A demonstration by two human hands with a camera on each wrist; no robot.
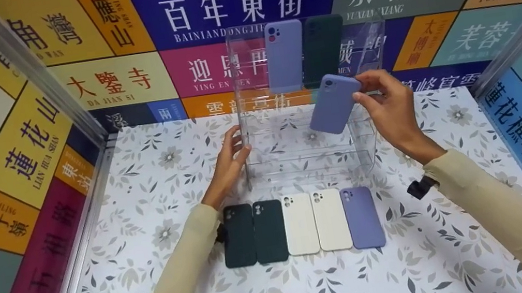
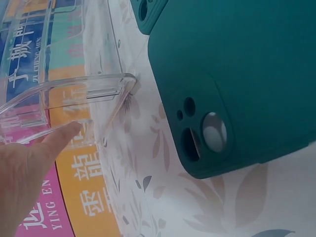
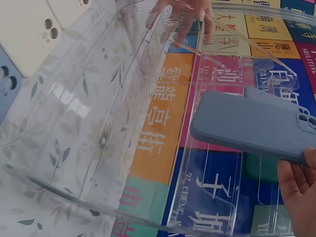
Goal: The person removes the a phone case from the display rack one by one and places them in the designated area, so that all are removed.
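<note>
My right hand [image 1: 388, 105] pinches a lavender phone case [image 1: 334, 103] by its upper right edge, thumb in front. The case is tilted above the lower tiers of a clear stepped display rack [image 1: 233, 82]. My left hand [image 1: 231, 160] holds the rack's left side at its edge; one finger [image 2: 64, 136] shows against the clear plastic in the left wrist view. On the rack's top tier stand another lavender case [image 1: 286, 58] and a dark green case [image 1: 324, 52], side by side. In the right wrist view, the held case [image 3: 252, 123] partly hides these two.
Before the rack lies a row of phone cases: two dark green [image 1: 269, 231], two cream [image 1: 300, 224] and one lavender [image 1: 363, 216]. A floral cloth [image 1: 173, 286] covers the table. Coloured panels with Chinese lettering [image 1: 238, 3] enclose the back and sides.
</note>
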